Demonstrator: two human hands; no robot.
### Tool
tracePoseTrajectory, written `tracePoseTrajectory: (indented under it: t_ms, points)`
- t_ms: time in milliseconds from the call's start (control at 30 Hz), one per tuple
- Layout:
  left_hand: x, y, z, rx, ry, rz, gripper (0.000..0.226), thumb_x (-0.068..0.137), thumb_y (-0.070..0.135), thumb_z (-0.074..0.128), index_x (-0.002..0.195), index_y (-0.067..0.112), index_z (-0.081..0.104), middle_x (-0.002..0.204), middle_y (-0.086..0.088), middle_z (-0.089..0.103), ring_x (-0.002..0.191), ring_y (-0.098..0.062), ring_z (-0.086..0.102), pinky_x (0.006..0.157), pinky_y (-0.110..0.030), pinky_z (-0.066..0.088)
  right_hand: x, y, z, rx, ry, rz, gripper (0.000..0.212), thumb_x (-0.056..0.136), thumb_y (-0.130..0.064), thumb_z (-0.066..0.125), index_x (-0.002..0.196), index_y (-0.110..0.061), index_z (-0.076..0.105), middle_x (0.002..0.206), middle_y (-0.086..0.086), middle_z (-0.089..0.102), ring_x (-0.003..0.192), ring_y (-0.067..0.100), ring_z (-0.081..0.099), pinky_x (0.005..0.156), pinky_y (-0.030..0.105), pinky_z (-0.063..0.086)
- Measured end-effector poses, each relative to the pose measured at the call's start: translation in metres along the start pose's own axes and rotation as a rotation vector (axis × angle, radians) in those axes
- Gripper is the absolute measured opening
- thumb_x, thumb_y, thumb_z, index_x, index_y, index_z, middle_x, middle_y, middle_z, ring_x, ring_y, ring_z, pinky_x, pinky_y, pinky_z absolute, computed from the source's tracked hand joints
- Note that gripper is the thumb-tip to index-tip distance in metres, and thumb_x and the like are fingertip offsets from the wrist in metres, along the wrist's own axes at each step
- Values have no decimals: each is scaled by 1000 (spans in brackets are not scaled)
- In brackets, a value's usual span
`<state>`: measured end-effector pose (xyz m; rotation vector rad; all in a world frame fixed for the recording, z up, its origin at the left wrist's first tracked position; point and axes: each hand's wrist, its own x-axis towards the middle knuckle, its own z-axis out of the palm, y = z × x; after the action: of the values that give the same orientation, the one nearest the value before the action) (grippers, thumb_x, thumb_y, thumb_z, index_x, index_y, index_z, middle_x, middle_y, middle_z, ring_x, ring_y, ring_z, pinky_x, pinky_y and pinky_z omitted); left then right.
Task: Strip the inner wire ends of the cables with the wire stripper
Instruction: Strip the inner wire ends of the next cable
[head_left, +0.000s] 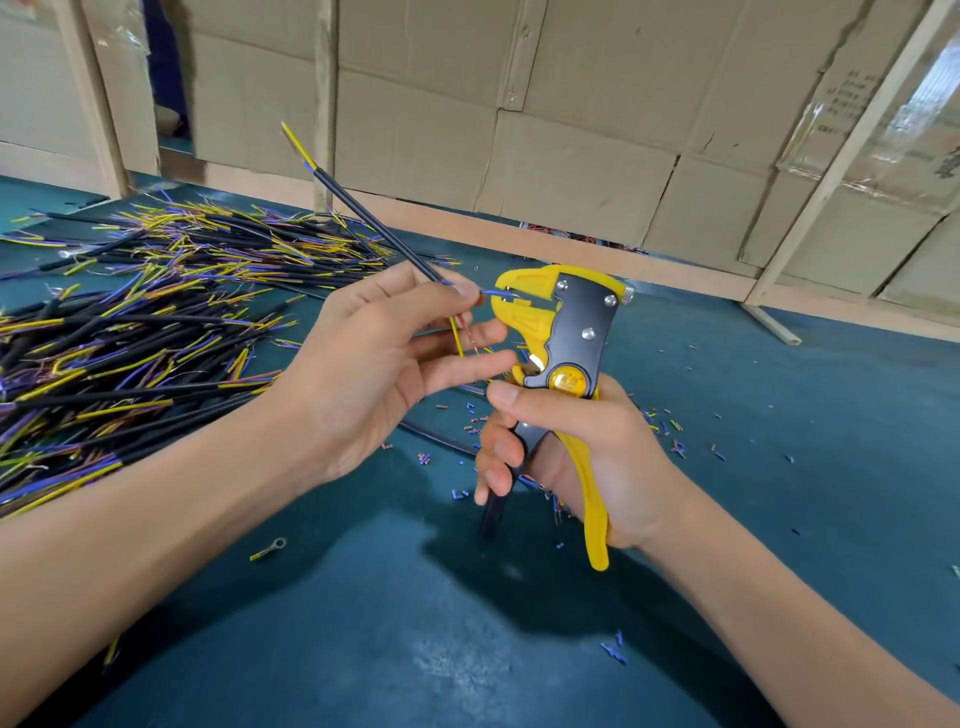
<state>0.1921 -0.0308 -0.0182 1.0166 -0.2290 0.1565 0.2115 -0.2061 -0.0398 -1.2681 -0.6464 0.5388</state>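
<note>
Left hand (363, 358) pinches a black cable (371, 221), its blue wire (493, 293) in the stripper (563, 332) clenched by the right hand (582, 457). Cable pile (130, 322) and insulation bits (670, 426) litter the green worktop (779, 467); cardboard (571, 114) stands behind.

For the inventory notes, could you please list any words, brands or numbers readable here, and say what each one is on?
No text can be read reliably.
Cardboard box, upper right: dark printed characters in columns, too blurred and tilted to read.
Wire stripper, round yellow dial just above the right hand: embossed marks, too small to read.
Cables, bench and insulation scraps: no lettering visible.
</note>
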Motion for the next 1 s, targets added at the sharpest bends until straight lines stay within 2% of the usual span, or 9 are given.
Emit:
tracePoseTrajectory:
  t_ms: [133,233,367,533,600,633,767,900,1000]
  points:
    - [-2,1,2,6,4,5,7,90,2,62,85,5,64,74,-9,57,77,-29,71,68,-34,61,0,-1,1,-11,30,16,16,87,-20,70,93,-7,62,57,9,46,48,27,50,60,44,54]
    - [-2,1,3,11,7,8,9,90,2,62,82,6,64,72,-8,57,76,-29,71,68,-34,61,0,-2,2,-19,39,19,10,90,-16,68,83,-11,63,55,10,44,47,27,49,58,44,54]
    - [-3,2,3,25,13,-10,7,92,2,62,85,3,63,78,-12,59,76,-31,72,68,-35,61,-2,-1,4,-19,91,52,25,89,-17,67,67,-13,57,52,10,43,42,26,46,53,40,53]
    - [0,1,-2,303,123,63,12,90,0,65,82,-8,61,74,-6,65,64,-24,65,59,-32,56,-1,-1,7,-130,289,147,39,78,-28,72,53,-20,44,46,1,32,33,18,31,42,28,45]
    - [0,1,-4,385,153,69,21,89,7,69,82,-11,61,75,-5,67,65,-22,63,57,-29,51,0,-2,9,-103,280,154,38,78,-28,72,54,-20,44,48,2,32,36,20,33,46,31,47]
    - [-1,1,-5,401,157,58,21,89,12,71,82,-6,63,77,-3,69,66,-20,63,57,-28,49,0,-2,8,-52,243,135,35,81,-25,71,57,-18,47,51,4,35,39,22,37,50,35,50]
    - [0,5,-7,272,181,-18,14,90,19,71,82,10,64,86,-4,70,70,-16,64,58,-25,48,0,-3,5,59,39,42,24,92,-14,64,69,-9,55,63,13,49,56,31,53,69,53,55]
    - [1,10,-7,102,117,-130,14,83,28,73,83,15,67,84,-1,70,84,-18,73,64,-27,56,-2,-1,1,12,0,26,24,90,-14,68,72,-8,53,65,15,50,57,32,53,69,54,55]
    - [-1,12,-3,-66,56,-220,14,80,26,72,87,15,70,81,2,70,91,-22,75,69,-29,60,-2,-1,2,-69,12,-16,22,90,-12,68,73,-3,57,64,16,51,57,32,54,66,50,55]
